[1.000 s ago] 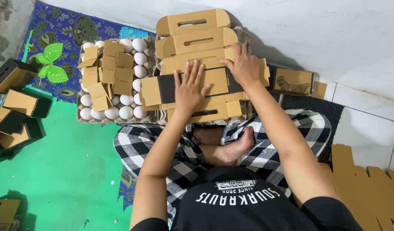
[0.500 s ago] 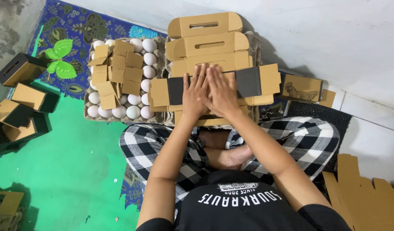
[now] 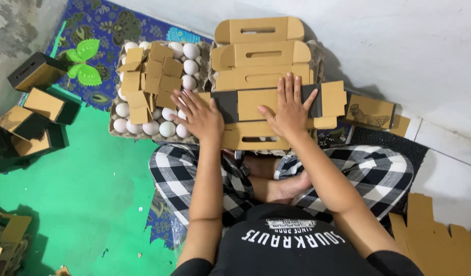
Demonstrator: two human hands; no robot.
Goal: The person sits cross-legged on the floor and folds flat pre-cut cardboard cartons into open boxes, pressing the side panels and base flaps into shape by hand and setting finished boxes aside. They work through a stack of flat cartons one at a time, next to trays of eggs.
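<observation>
So the person's sitting cross-legged on the floor with a flat brown cardboard box blank (image 3: 276, 105) laid out in front of their knees; it's got black panels at each end and sits on top of a stack of similar flat box blanks (image 3: 261, 51) that runs up toward the white wall (image 3: 399, 46). The right hand (image 3: 289, 110) is pressed palm-down on the middle of that top blank, fingers spread and flat, not gripping anything; the left hand (image 3: 199, 117) is also open with fingers splayed, resting at the blank's left end, right at the edge of the egg tray (image 3: 115, 130); can't really tell if it's pushing on the cardboard or just hovering over the eggs there.

The tray's full of white eggs (image 3: 166, 128) with a heap of small cardboard pieces (image 3: 148, 76) piled on top; it sits just left of the stack, touching it. Off to the left on the green floor mat (image 3: 92, 194) there are a few folded-up boxes (image 3: 46, 105); a small printed box (image 3: 371, 111) lies to the right of the blank, and some cut cardboard (image 3: 440, 240) sits by the right knee.
</observation>
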